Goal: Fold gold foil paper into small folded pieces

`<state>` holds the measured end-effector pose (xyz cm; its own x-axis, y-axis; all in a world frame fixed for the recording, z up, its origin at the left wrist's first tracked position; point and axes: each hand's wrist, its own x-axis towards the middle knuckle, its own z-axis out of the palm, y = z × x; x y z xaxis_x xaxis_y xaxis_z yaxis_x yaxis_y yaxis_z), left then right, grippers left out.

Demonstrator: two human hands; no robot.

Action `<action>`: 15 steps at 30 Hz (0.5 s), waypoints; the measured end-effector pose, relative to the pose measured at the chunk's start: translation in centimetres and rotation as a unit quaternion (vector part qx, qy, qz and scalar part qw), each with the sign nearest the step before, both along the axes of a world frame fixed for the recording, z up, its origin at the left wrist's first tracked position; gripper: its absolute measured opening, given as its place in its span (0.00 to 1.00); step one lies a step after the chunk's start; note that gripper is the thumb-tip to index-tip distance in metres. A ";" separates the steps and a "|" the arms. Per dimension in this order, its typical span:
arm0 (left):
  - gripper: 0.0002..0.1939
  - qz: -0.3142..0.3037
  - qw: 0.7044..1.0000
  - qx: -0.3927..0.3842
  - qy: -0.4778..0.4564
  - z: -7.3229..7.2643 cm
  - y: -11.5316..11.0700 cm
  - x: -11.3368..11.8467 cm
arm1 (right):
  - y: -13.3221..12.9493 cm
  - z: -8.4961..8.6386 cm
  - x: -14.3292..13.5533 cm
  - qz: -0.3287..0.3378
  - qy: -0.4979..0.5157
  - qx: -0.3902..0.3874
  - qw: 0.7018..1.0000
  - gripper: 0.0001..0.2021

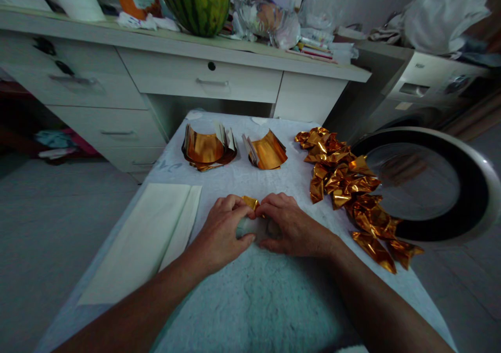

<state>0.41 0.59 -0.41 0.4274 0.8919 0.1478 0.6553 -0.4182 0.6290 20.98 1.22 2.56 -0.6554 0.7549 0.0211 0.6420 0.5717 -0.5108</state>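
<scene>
Near the middle of the table, my left hand and my right hand meet at a small piece of gold foil paper. Fingertips of both hands close on it, and they cover most of the piece. Beyond the hands lie a larger stack of curled gold foil sheets and a smaller curled stack, both with pale edges showing. Several folded, crinkled gold foil pieces are heaped along the right side. Left of my left hand rest flat white paper sheets.
A pale cloth covers the table. The round washing machine door hangs open against the right side. Behind the table stands a white desk with drawers, its top crowded with a cut watermelon, plastic bags and packets.
</scene>
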 end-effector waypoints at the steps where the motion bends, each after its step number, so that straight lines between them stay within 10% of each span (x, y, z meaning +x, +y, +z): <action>1: 0.15 -0.002 1.000 -0.001 -0.001 0.0 0.0 0.0 | -0.1 0.0 -0.1 -0.006 -0.004 0.001 1.000 0.20; 15: 0.14 -0.001 1.000 -0.009 0.015 0.2 -0.1 0.1 | 0.0 -0.2 -0.7 -0.024 -0.024 0.027 0.999 0.15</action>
